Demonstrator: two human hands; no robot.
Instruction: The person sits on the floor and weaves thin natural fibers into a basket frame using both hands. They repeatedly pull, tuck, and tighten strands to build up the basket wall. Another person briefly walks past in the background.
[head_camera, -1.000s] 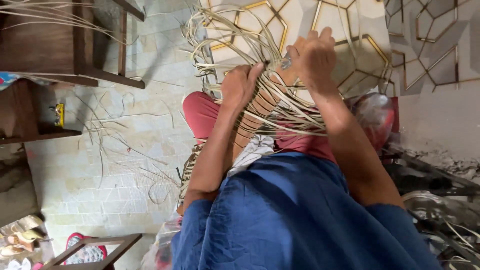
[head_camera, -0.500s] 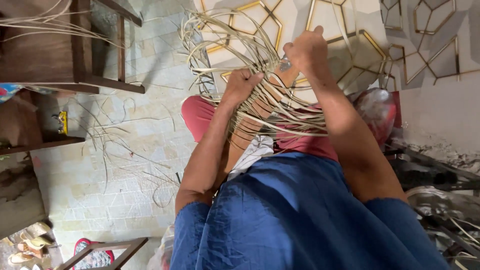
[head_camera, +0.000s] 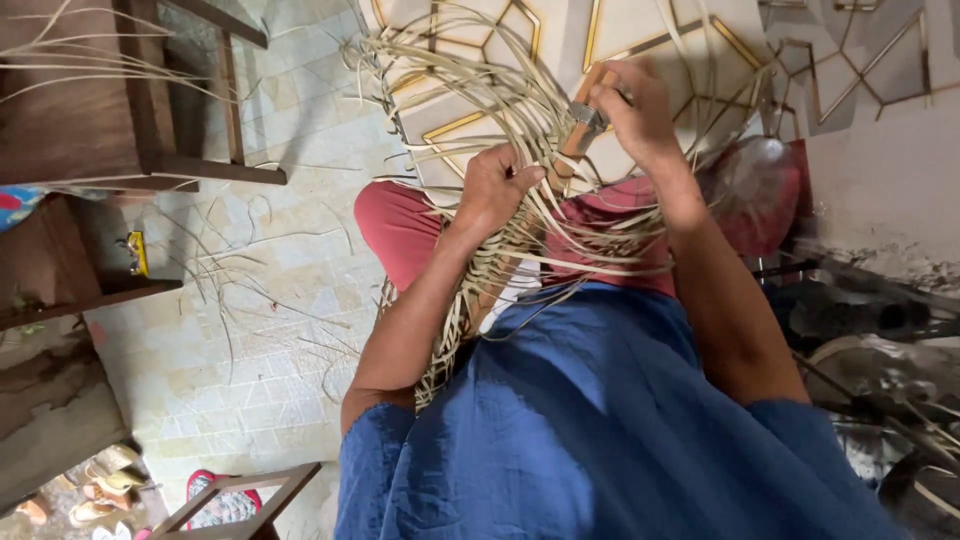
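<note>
Tiled floor (head_camera: 250, 300) below: my left hand (head_camera: 495, 190) clamps woven strips (head_camera: 520, 240); right hand (head_camera: 640, 110) pinches wooden-handled tool (head_camera: 580, 125), weaving midway; next, careful tucking.

Your right hand (head_camera: 640, 110) now shows a wooden-handled tool (head_camera: 580, 125) at the strips (head_camera: 500, 110); before, no tool is visible. Your left hand (head_camera: 495, 190) sits a little lower.
</note>
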